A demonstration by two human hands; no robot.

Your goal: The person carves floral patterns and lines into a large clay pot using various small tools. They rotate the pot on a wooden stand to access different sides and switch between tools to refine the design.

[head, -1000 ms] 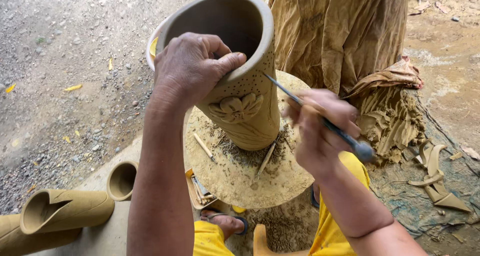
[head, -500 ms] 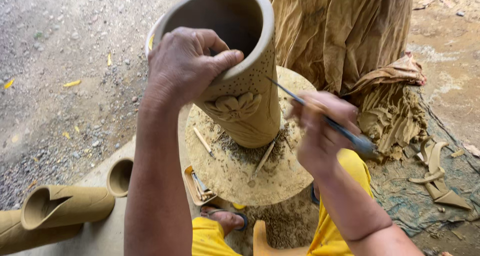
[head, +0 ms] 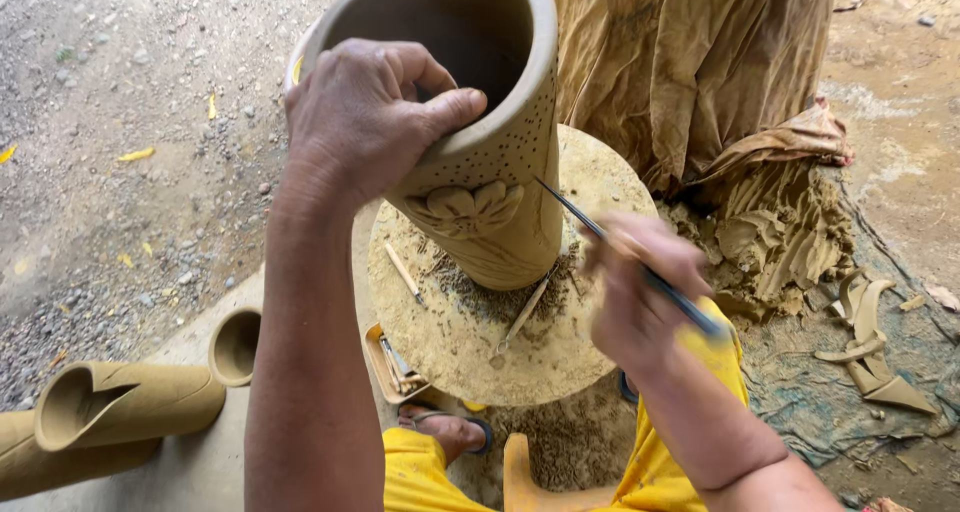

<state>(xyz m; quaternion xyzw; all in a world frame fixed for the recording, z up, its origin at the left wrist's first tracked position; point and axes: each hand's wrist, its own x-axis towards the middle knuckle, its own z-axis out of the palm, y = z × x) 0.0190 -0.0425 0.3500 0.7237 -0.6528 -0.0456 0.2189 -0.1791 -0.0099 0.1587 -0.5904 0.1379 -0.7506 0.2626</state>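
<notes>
A tall clay vase [head: 480, 172] stands tilted on a round, crumb-strewn turntable [head: 500, 332]. The left hand [head: 370, 122] grips the vase's rim at about 9 o'clock, thumb hooked over the edge. At 4 o'clock from the vase the right hand [head: 640, 292] holds a thin pointed tool [head: 620, 252] against the dotted wall, beside a carved flower [head: 465, 207]. More clay tubes [head: 120, 402] lie at 8 o'clock.

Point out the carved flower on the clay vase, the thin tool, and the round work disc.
carved flower [head: 466, 208], head view, middle petals.
thin tool [head: 575, 210], head view, bare shaft near the tip.
round work disc [head: 590, 177], head view, bare upper right surface.
</notes>
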